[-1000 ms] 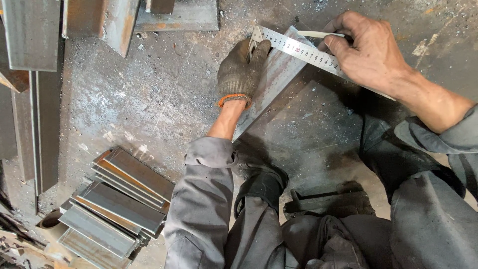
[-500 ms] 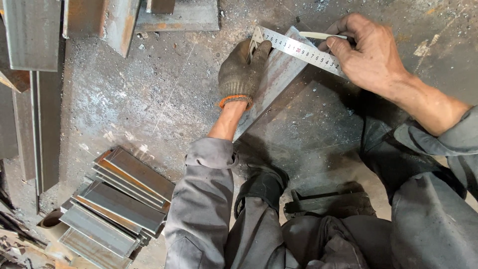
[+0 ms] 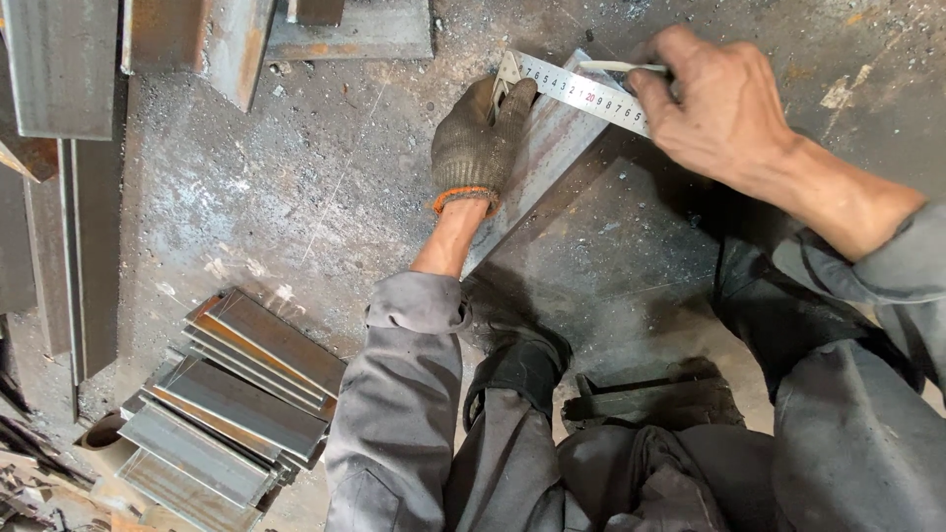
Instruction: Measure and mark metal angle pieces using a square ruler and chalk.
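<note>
My left hand (image 3: 480, 143), in a dark knit glove with an orange cuff, presses the left end of a steel ruler (image 3: 581, 91) against a long flat metal bar (image 3: 537, 172) lying slanted on the floor. The ruler lies across the bar's far end. My right hand (image 3: 714, 108) is bare and grips a thin white marking stick (image 3: 616, 67) above the ruler's right part, its tip near the ruler edge. My grey sleeves and trousers fill the lower frame.
A stack of several cut flat metal plates (image 3: 232, 399) lies at the lower left. Angle bars and steel strips (image 3: 69, 148) run along the left edge, more steel pieces (image 3: 345, 30) at the top. A dark shoe (image 3: 522, 365) rests on the gritty concrete floor.
My right hand with the marking stick has shifted slightly left along the ruler. Left hand, ruler and bar stay put.
</note>
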